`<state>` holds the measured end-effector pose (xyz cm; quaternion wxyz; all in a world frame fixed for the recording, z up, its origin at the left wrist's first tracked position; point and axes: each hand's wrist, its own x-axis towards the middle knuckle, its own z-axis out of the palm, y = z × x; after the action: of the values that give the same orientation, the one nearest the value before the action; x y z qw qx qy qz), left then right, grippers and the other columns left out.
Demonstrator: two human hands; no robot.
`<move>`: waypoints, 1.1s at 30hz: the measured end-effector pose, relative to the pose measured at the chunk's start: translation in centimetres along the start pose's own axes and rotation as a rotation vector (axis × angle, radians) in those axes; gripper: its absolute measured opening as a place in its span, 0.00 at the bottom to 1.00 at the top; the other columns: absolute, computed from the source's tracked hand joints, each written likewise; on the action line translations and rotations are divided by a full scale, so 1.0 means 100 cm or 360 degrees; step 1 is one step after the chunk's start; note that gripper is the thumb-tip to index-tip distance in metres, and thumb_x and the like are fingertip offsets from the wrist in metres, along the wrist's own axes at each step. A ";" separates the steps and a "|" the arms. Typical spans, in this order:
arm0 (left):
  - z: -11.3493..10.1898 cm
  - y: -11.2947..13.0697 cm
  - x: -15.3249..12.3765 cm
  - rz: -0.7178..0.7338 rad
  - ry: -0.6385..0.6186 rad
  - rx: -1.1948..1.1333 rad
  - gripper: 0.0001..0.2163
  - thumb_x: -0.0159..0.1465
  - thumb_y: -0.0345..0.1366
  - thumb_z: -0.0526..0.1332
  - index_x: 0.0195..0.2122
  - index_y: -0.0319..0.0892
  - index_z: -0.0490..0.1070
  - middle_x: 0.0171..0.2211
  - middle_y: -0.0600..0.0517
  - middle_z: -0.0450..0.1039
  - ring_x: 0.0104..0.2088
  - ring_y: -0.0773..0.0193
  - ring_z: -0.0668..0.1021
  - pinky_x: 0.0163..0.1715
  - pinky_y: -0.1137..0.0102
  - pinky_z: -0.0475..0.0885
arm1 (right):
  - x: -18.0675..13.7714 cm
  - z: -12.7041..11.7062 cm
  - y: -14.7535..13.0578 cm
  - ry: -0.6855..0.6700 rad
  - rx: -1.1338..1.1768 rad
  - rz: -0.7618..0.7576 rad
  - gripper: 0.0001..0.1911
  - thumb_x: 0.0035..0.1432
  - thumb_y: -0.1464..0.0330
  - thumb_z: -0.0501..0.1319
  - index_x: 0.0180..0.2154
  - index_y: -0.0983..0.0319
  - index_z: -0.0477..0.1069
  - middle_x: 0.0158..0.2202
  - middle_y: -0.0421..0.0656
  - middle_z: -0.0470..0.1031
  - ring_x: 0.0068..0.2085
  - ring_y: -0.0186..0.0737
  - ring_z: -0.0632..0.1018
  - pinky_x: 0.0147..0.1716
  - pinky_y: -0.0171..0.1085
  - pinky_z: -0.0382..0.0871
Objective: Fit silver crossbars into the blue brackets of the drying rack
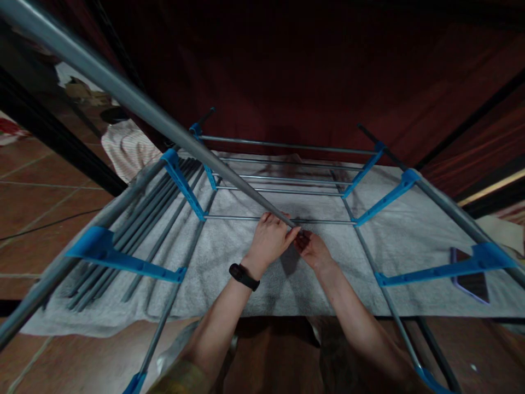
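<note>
Both hands: left hand (268, 238) is closed round the near end of the long grey rod (164, 123); right hand (314, 249) pinches its tip, above the towel (246, 279), centre.
Progress: seemingly partway; several crossbars (287, 145) sit in blue brackets (184, 186), while loose rods (135, 235) lie unfitted at left.
Writing: none readable.

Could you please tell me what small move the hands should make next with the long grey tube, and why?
Probably steady the long grey metal tube with the left hand while the right hand guides its tip. The tip, at the thin grey crossbar between blue plastic brackets, seems joined to nothing, and the tube's far end runs out of view.
</note>
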<state>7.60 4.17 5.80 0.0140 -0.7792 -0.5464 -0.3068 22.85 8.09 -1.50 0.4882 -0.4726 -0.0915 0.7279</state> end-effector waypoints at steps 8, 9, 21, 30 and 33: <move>0.000 0.001 0.000 0.0020 0.0002 0.0020 0.17 0.68 0.45 0.55 0.46 0.38 0.75 0.47 0.40 0.77 0.48 0.50 0.77 0.52 0.55 0.66 | -0.006 0.003 -0.002 0.0011 0.0008 0.0019 0.10 0.60 0.77 0.53 0.29 0.60 0.68 0.22 0.38 0.72 0.23 0.32 0.76 0.25 0.30 0.74; 0.000 0.001 0.000 0.0021 0.0001 0.0020 0.17 0.68 0.45 0.55 0.46 0.38 0.75 0.46 0.40 0.77 0.48 0.50 0.77 0.52 0.55 0.66 | -0.007 0.004 -0.002 0.0020 0.0003 0.0027 0.11 0.60 0.77 0.52 0.29 0.60 0.68 0.22 0.38 0.73 0.23 0.32 0.76 0.25 0.30 0.74; 0.000 0.003 0.002 -0.0018 -0.0016 -0.0089 0.16 0.68 0.44 0.55 0.47 0.38 0.73 0.46 0.43 0.77 0.47 0.52 0.77 0.51 0.57 0.68 | -0.013 0.011 0.001 -0.0024 -0.0057 0.0091 0.11 0.62 0.75 0.52 0.29 0.61 0.68 0.22 0.38 0.73 0.24 0.32 0.76 0.27 0.31 0.73; 0.004 0.001 0.002 -0.0207 -0.0041 -0.0414 0.12 0.68 0.40 0.55 0.46 0.41 0.72 0.47 0.46 0.77 0.47 0.56 0.78 0.50 0.62 0.71 | -0.009 0.008 0.006 -0.0041 -0.0052 0.0113 0.09 0.60 0.74 0.55 0.29 0.59 0.69 0.24 0.40 0.76 0.24 0.33 0.76 0.27 0.32 0.73; 0.005 0.000 0.003 -0.0269 -0.0091 -0.0634 0.12 0.68 0.39 0.54 0.47 0.42 0.71 0.45 0.47 0.78 0.44 0.58 0.79 0.47 0.65 0.72 | -0.011 0.010 0.005 -0.0045 -0.0072 0.0134 0.09 0.61 0.73 0.54 0.29 0.59 0.68 0.24 0.40 0.75 0.24 0.34 0.76 0.27 0.33 0.73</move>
<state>7.91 4.63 5.53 -0.1817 -0.7263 -0.5385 -0.3866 21.86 7.29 -0.66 0.4449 -0.4766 -0.0949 0.7523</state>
